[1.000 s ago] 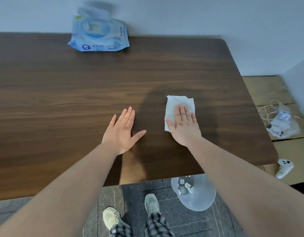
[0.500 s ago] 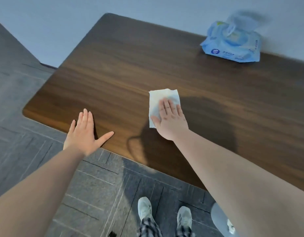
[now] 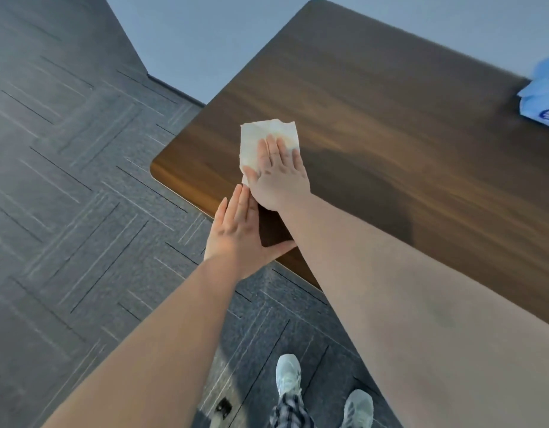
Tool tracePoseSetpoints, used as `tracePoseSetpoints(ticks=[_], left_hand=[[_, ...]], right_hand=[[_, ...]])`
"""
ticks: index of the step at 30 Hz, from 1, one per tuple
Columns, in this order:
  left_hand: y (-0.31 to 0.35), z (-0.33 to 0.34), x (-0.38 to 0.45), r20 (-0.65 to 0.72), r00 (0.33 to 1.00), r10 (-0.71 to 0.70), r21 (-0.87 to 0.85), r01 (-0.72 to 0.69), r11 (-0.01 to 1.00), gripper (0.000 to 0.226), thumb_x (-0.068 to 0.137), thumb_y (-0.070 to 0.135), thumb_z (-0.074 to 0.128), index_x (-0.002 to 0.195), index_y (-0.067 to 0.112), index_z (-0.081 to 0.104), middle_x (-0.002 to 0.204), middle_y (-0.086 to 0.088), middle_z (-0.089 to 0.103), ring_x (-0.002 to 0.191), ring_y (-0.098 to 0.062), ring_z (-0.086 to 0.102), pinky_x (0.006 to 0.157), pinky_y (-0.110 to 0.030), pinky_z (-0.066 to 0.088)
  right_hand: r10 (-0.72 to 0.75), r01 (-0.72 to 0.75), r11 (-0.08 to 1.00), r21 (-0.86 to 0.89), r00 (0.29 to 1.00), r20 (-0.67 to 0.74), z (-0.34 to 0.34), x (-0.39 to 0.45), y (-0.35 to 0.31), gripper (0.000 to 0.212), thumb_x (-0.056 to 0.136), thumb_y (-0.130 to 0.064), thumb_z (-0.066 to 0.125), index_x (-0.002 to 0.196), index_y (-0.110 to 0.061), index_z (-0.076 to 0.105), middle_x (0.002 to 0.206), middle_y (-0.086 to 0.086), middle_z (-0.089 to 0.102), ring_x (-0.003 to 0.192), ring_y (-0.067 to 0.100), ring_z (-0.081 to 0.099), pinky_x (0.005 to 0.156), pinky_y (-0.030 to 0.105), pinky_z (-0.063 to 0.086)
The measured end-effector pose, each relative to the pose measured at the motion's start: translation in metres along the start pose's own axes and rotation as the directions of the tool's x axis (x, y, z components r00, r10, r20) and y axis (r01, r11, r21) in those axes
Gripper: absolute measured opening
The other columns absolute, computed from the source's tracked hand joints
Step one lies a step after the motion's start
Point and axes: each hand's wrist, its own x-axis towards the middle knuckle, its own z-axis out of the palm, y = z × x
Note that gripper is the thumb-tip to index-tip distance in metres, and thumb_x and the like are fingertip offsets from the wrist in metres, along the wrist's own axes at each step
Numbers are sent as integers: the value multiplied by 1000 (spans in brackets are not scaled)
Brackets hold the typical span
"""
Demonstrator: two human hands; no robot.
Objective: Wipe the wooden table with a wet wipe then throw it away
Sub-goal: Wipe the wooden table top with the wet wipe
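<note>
A white wet wipe (image 3: pixel 261 140) lies flat on the dark wooden table (image 3: pixel 390 112), close to its near left corner. My right hand (image 3: pixel 276 174) presses on the wipe with flat, slightly spread fingers, covering its lower right part. My left hand (image 3: pixel 239 233) rests flat at the table's front edge just below it, fingers together and thumb out, fingertips touching my right hand. It holds nothing.
A blue pack of wet wipes (image 3: pixel 545 100) sits at the far right of the table, cut off by the frame. Grey patterned carpet (image 3: pixel 66 180) spreads to the left and below. My two shoes (image 3: pixel 288 378) stand near the table's front edge. A pale wall (image 3: pixel 205 32) runs behind.
My right hand has slid the wipe leftward across the table toward the left corner. My left hand shifted along the front edge and now touches the right hand. The view swung left.
</note>
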Motion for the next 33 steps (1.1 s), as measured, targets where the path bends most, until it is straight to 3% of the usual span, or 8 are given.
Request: tracePoseSetpoints(ticks=[2, 12, 22, 26, 33], left_hand=[[-2, 2, 1, 3, 1000, 9, 6, -9, 1000, 130, 47, 92, -17, 149, 11, -12, 160, -6, -12, 146, -17, -14, 114, -35, -10], [4, -10, -6, 116, 993, -22, 34, 18, 999, 124, 62, 90, 17, 148, 6, -12, 159, -9, -14, 146, -19, -13, 117, -36, -5], [99, -12, -29, 147, 960, 236, 66, -248, 967, 102, 78, 78, 15, 150, 8, -7, 160, -7, -11, 146, -19, -11, 118, -36, -1], [169, -4, -31, 163, 915, 369, 88, -386, 918, 101, 79, 77, 14, 150, 8, -5, 160, -7, -9, 147, -18, -9, 119, -36, 1], [295, 23, -58, 226, 785, 577, 100, -608, 787, 102, 77, 79, 9, 150, 10, -5, 160, -5, -10, 146, -18, -10, 119, -36, 0]], right_hand=[[-14, 14, 1000, -12, 1000, 13, 0, 3, 0, 64, 99, -49, 9, 151, -17, -7, 161, 1, -12, 146, 19, -15, 118, 40, -12], [-19, 19, 1000, -20, 999, 26, 4, -64, 34, 68, 98, -54, 12, 151, -17, -7, 161, 1, -11, 146, 15, -13, 116, 35, -11], [268, -269, 963, 15, 963, 19, 2, -204, 175, 68, 96, -57, 6, 150, -20, -15, 159, -2, -19, 144, 12, -19, 115, 32, -15], [456, -456, 890, 27, 890, -12, 6, -290, 252, 68, 96, -58, 5, 149, -21, -18, 158, -3, -21, 144, 12, -19, 115, 32, -15], [755, -750, 651, 115, 655, -1, 21, -436, 357, 69, 94, -58, 3, 148, -22, -18, 159, -2, -18, 146, 12, -15, 117, 32, -11]])
